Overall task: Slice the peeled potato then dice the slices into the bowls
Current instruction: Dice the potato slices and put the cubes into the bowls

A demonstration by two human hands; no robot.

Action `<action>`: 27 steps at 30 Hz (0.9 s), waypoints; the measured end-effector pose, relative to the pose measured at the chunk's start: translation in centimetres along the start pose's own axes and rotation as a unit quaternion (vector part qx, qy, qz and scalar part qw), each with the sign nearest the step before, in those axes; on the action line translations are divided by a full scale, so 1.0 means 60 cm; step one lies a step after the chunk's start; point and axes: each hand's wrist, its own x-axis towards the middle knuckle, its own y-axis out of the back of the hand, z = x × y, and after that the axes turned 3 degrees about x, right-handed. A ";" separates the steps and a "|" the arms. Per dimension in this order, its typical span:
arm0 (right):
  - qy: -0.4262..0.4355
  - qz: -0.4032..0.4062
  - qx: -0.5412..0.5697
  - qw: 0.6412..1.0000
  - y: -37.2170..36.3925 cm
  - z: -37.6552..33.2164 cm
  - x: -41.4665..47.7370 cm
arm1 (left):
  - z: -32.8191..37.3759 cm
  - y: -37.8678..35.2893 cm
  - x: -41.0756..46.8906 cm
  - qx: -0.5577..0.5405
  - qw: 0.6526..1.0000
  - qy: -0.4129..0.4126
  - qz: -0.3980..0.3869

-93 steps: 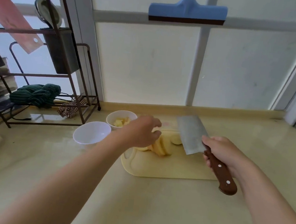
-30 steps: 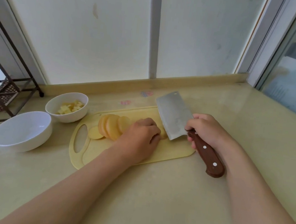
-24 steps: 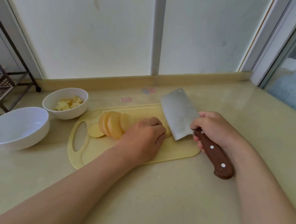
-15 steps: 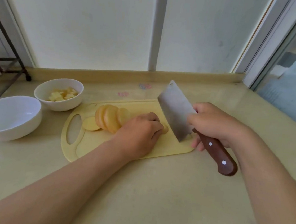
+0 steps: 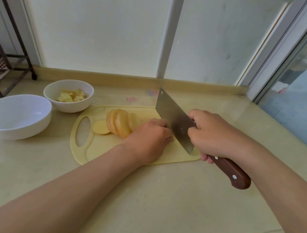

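Steel cleaver perhaps against left hand

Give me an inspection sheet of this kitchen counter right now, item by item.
Surface: beige countertop, cutting board lying on it.
Job's things: potato slices fanned on the board; small bowl holds dice; large bowl shows nothing inside; cleaver over the board.
Clutter: nothing seen.
Hands: left hand curled over the slices' right end, beside the blade; right hand grips the cleaver handle.
Cables: nothing seen.
Surroundings: frosted window behind; metal rack far left.
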 end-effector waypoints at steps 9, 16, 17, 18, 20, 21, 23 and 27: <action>-0.006 -0.014 -0.049 0.999 0.003 -0.008 -0.021 | 0.001 0.000 0.001 0.005 1.000 0.008 -0.018; -0.035 -0.091 -0.110 0.989 0.006 -0.017 -0.015 | 0.000 -0.001 0.002 -0.001 1.000 0.008 -0.019; -0.044 -0.102 -0.105 0.988 0.004 -0.018 -0.006 | 0.000 -0.002 0.002 0.000 1.000 0.006 -0.016; -0.050 -0.106 -0.094 0.989 0.002 -0.020 0.006 | -0.001 -0.002 0.003 0.000 1.000 0.006 -0.014; -0.049 -0.100 -0.067 0.992 -0.005 -0.023 0.031 | -0.005 -0.004 0.004 -0.002 1.000 0.003 -0.012; -0.046 -0.097 -0.053 0.993 -0.007 -0.025 0.042 | -0.005 -0.004 0.003 -0.002 1.000 0.000 -0.012; -0.043 -0.096 -0.028 0.994 -0.009 -0.025 0.056 | -0.005 -0.003 0.001 0.003 1.000 -0.007 -0.014; -0.038 -0.082 0.013 0.996 -0.006 -0.010 0.054 | 0.001 -0.002 -0.002 0.042 0.999 -0.003 0.003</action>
